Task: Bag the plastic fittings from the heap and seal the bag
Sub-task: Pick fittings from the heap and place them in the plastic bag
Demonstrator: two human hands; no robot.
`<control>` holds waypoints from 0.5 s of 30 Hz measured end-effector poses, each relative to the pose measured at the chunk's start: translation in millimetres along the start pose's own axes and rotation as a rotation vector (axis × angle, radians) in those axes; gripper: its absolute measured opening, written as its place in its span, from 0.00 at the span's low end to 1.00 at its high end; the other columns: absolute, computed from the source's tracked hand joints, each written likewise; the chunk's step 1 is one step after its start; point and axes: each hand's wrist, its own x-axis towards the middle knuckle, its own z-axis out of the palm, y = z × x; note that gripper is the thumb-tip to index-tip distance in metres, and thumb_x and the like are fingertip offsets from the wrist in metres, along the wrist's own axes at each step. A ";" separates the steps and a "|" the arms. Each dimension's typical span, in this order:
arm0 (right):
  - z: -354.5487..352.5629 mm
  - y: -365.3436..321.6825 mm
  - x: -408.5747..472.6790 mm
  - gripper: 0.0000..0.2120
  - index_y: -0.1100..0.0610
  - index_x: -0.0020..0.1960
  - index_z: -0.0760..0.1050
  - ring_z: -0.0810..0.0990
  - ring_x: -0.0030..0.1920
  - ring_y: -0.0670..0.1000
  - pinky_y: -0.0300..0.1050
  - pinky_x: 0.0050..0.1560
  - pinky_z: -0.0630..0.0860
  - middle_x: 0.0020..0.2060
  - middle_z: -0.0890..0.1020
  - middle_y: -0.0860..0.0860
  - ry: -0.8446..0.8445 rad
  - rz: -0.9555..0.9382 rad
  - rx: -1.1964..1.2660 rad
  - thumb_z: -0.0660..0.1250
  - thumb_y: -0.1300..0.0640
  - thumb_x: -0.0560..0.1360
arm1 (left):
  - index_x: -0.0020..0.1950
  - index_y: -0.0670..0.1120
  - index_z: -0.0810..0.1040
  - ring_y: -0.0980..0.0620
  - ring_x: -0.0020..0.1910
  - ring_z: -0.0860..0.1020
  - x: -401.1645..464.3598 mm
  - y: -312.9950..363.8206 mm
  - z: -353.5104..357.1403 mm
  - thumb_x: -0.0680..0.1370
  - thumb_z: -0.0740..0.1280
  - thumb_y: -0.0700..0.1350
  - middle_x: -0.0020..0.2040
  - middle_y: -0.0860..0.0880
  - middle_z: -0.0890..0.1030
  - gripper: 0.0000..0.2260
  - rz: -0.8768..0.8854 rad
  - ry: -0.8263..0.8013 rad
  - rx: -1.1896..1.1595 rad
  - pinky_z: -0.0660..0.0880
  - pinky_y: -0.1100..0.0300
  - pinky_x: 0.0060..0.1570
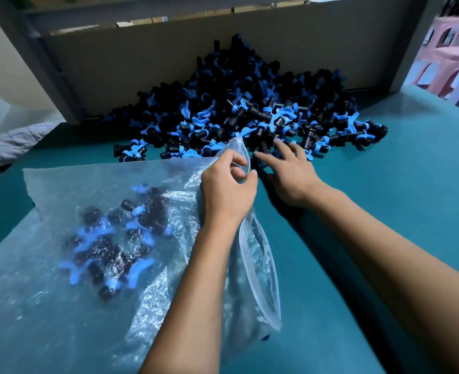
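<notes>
the bag (93, 238) mouth is pinched up by the left hand (227, 184), near the heap (239, 109). the right hand (290, 171), fingers spread and holding nothing, is laid on the heap's near edge, just right of the mouth.

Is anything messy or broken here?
Nothing looks broken. The heap of fittings sprawls loose across the green table, but that is the job. The left hand pinches the bag mouth open; the right hand reaches into the heap.
</notes>
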 end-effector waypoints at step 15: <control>-5.7 18.5 -50.0 0.06 0.58 0.47 0.74 0.74 0.47 0.56 0.48 0.45 0.69 0.44 0.77 0.53 0.328 0.001 0.285 0.70 0.58 0.77 | 0.49 0.54 0.82 0.59 0.34 0.72 -0.4 -4.9 -1.6 0.72 0.68 0.28 0.52 0.52 0.76 0.20 0.052 -0.015 -0.025 0.75 0.64 0.39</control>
